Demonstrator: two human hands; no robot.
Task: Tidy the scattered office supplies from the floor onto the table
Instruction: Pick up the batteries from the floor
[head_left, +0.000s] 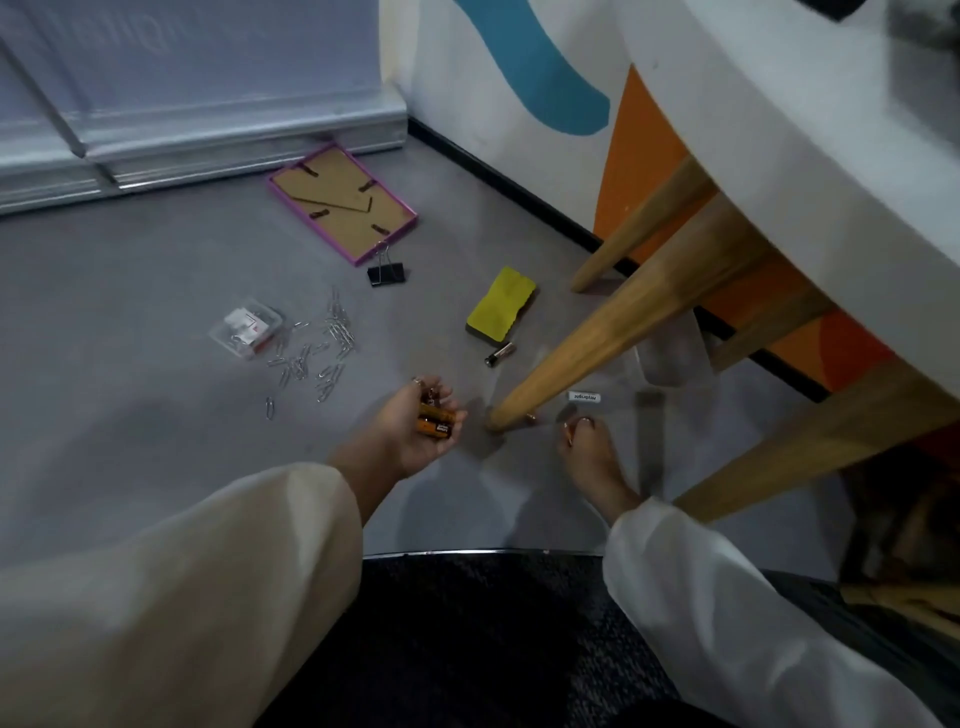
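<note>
Left hand cups several orange-and-black cylindrical batteries in curled fingers, right hand fingers pinching at clear plastic packaging; batteries: dense, rigid, roll-prone, best gripped mid-barrel.

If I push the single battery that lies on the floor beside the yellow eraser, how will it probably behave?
The battery is a smooth cylinder lying on its side on flat floor, so it would probably roll. It looks rigid and small, likely easy to pinch.
</note>
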